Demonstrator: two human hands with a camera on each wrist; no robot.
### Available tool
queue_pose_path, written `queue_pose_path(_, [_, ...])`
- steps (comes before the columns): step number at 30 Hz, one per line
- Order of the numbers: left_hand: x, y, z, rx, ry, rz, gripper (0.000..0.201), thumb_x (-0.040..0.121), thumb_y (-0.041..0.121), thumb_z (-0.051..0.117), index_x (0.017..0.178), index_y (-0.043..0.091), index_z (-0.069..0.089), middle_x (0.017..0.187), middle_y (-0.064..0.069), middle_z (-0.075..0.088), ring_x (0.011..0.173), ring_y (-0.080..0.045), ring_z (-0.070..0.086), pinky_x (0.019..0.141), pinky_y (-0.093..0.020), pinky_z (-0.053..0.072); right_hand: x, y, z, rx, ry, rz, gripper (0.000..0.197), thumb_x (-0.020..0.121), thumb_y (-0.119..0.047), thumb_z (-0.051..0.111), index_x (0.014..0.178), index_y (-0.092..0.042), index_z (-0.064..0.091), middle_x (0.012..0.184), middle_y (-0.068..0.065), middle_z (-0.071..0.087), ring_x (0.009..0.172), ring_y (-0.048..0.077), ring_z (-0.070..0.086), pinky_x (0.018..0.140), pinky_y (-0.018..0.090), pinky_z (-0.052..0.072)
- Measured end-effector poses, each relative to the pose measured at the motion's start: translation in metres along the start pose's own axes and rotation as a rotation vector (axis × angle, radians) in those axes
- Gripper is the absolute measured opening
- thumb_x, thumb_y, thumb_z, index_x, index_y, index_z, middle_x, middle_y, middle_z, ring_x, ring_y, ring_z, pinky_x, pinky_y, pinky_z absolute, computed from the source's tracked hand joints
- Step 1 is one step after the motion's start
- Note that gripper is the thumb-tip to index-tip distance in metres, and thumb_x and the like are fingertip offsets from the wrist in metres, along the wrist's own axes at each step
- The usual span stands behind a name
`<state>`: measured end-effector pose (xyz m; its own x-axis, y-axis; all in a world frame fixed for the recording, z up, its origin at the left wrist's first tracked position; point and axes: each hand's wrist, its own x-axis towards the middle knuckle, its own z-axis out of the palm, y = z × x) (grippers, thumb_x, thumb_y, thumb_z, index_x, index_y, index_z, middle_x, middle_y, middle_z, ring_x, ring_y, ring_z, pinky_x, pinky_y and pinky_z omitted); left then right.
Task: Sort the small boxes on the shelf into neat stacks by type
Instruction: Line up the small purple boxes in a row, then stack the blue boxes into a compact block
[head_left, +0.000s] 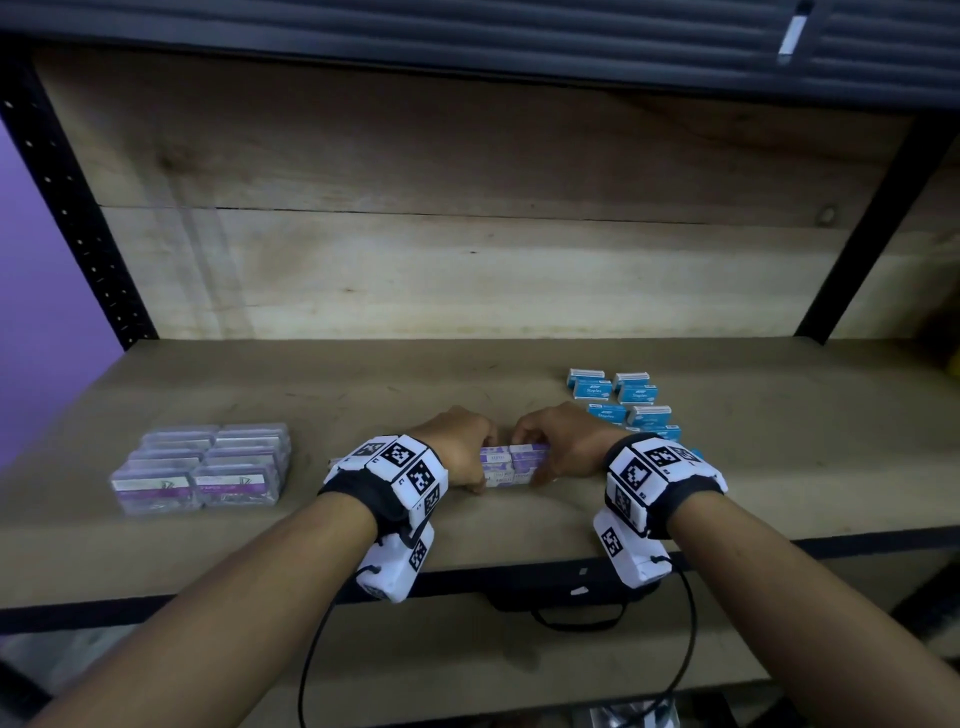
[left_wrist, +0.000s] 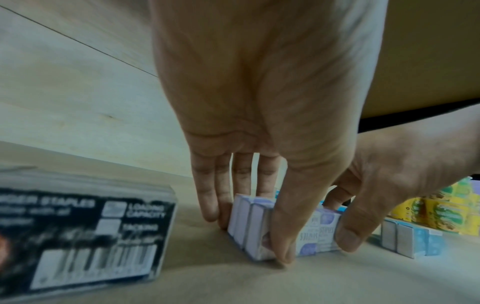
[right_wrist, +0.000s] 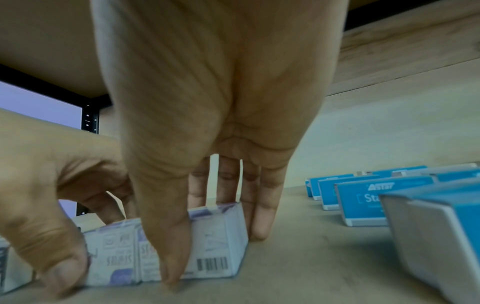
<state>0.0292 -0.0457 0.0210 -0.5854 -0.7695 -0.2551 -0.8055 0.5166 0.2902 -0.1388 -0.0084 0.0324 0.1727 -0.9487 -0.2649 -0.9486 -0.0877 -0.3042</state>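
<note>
A tight block of small purple-and-white staple boxes (head_left: 511, 466) sits on the wooden shelf (head_left: 363, 395), near its front and centre. My left hand (head_left: 483, 460) pinches the block's left end, thumb in front and fingers (left_wrist: 210, 205) behind the boxes (left_wrist: 244, 224). My right hand (head_left: 530, 457) holds the right end the same way, its thumb across the printed front (right_wrist: 218, 242) and its fingers (right_wrist: 262, 216) behind. Flat clear packs of staples (head_left: 208, 467) are stacked in a neat group at the left. Blue staple boxes (head_left: 628, 400) lie scattered at the right.
The blue boxes (right_wrist: 376, 199) lie close to my right hand, one of them very near the wrist camera. A clear pack (left_wrist: 85, 236) stands a short way left of my left hand. Yellow packets (left_wrist: 446, 211) show far right. A wooden back wall (head_left: 467, 234) and black uprights bound the shelf.
</note>
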Motion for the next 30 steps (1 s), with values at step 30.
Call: queue_pose_path(30, [0.014,0.079,-0.013,-0.228,0.185,0.026,0.040,0.078,0.024,0.074,0.116,0.022,0.062,0.111,0.006,0.064,0.102,-0.013,0.060,0.092,-0.028,0.048,-0.042,0.076,-0.042,0.125,0.135,-0.134,0.031,0.081,-0.020,0.069,0.111,-0.021,0.063,0.108,-0.004,0.066,0.100,0.011,0.061,0.084,0.018,0.046])
